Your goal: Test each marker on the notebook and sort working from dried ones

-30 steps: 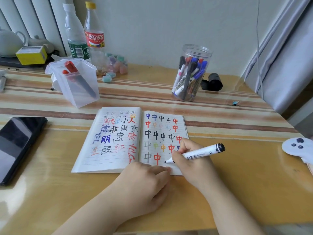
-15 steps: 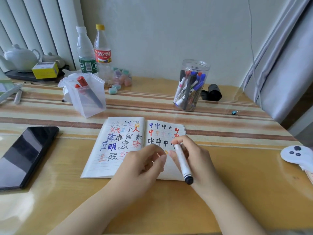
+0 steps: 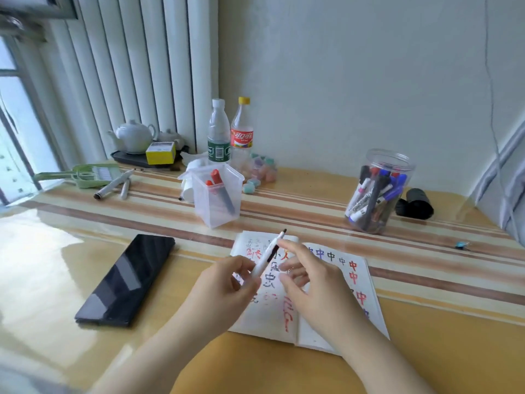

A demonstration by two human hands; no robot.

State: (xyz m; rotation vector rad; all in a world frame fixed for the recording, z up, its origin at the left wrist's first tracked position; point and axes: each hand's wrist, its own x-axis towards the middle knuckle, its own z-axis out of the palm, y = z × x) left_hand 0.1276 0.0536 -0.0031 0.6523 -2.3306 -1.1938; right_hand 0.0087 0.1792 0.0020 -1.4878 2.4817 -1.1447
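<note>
The open notebook (image 3: 270, 317), covered with coloured test characters, lies on the table in front of me. Above its left page my left hand (image 3: 224, 291) pinches the lower end of a white marker (image 3: 267, 257), whose dark tip points up and to the right. My right hand (image 3: 312, 285) hovers beside it with fingers apart, the index fingertip at the marker's upper part. A round clear jar (image 3: 387, 157) at the back right holds several markers. A square clear container (image 3: 210, 214) behind the notebook holds two red-capped markers (image 3: 217, 180).
A black phone (image 3: 125, 280) lies to the left of the notebook. At the back stand two bottles (image 3: 218, 132), a teapot (image 3: 133, 136) and a yellow box (image 3: 160, 153). Two loose pens (image 3: 113, 184) lie at the back left. A black roll (image 3: 414, 207) sits beside the jar.
The marker went from writing in my right hand, was turned over, and is now held by my left hand with its tip up. My view has tilted up and to the left.
</note>
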